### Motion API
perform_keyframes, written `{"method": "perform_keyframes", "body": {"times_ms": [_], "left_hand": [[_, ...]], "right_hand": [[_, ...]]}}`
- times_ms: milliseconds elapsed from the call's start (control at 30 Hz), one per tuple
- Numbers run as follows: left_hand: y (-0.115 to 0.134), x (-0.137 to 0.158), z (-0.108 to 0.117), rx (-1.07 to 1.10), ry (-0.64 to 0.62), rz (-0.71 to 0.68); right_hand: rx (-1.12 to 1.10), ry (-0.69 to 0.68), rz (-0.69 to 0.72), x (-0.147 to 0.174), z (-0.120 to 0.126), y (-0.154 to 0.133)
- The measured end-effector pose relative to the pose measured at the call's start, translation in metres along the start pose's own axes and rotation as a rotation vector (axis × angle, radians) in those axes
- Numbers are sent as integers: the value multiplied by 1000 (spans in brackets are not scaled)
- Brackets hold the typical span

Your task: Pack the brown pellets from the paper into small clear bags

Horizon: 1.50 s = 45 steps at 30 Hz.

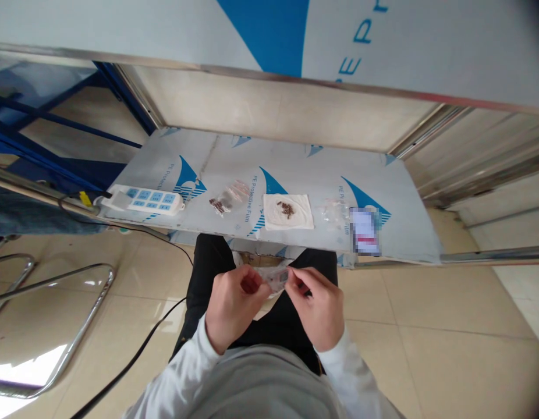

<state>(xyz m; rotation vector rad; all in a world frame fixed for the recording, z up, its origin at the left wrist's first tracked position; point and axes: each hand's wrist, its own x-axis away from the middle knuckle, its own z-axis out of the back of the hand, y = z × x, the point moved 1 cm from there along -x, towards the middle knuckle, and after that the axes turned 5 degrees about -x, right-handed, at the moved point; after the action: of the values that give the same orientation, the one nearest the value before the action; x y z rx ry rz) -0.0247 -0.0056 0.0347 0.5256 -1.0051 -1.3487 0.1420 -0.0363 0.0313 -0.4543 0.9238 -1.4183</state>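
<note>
Between my two hands, above my lap, is a small clear plastic bag. My left hand pinches its left side with thumb and fingers. The right side is pinched by my right hand. Something small and dark shows near the bag's right end, too small to make out. In front of my hands, on the shelf, lies a white cloth or paper square with a little heap of brown bits on it. Left of that rests another clear bag with dark brown pieces at one end.
The film-covered shelf carries a white power strip at left, a crumpled clear bag and a pixelated phone-like thing at right. An upper panel overhangs it. A metal-framed chair and black cable are at left.
</note>
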Motion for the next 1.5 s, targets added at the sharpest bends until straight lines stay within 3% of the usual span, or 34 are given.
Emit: {"method": "perform_keyframes", "body": {"times_ms": [100,267,367,533,700,800,1033,1233,1500], "left_hand": [[11,-6,1,9,-58,-37],[25,-17,0,77,-249,-137],[35,-20,2,45,-307,-180],[51,-21,12,-162,-248,-170],[57,-18,21,-428,-62,-130],[58,-20,24,-508,-20,-112],[51,-31,16,-375,-104,-172],[42,-40,13,-351,-146,-163],[53,-47,22,-392,-124,-209]], "right_hand": [[-155,-21,29,1,4,5],[-478,-368,89,-10,2,23],[-614,-463,116,-21,-4,33],[-656,-433,82,-30,-5,41],[-452,-360,128,-42,4,44],[-311,-385,162,-52,8,42],[-114,-425,260,-64,-10,29],[-259,-425,186,-56,-29,32],[-414,-62,-43,-32,-58,26]]}}
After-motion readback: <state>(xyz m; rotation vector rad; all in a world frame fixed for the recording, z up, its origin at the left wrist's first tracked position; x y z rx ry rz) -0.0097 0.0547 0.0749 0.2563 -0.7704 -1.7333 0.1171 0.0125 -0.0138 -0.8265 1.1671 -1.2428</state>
